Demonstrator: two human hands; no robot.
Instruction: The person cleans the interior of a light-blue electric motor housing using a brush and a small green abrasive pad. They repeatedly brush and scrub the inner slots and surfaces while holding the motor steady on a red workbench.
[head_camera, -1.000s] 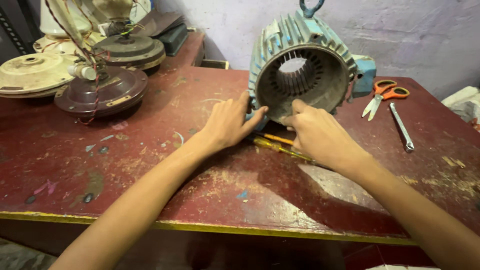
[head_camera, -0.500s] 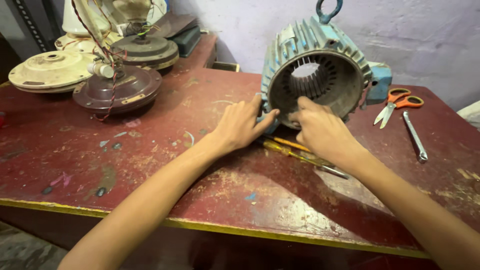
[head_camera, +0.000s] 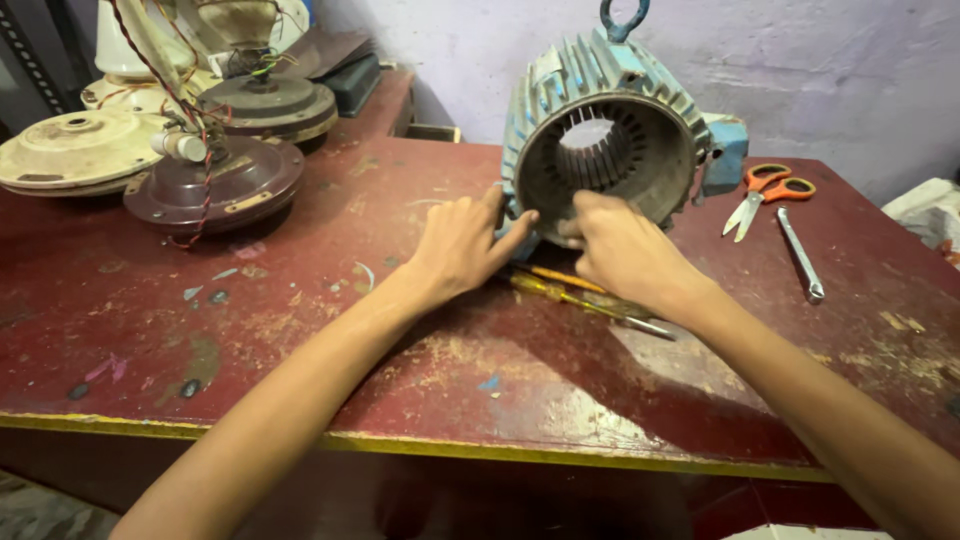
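both my hands have crept up the motor housing (head_camera: 610, 120): left hand (head_camera: 462, 240) spread flat on its rim, right hand (head_camera: 620, 245) curled on the lower lip, steadying it.

A repair workshop for electric motors and fans. Worn, chipped red workbench (head_camera: 300, 330) under both hands; blue finned motor housing (head_camera: 610, 130) just beyond the fingertips; scissors (head_camera: 765, 190) and a metal tool (head_camera: 800, 255) right of the right hand (head_camera: 625, 250); stripped ceiling-fan motors (head_camera: 215, 180) with loose wires far left of the left hand (head_camera: 460, 245).
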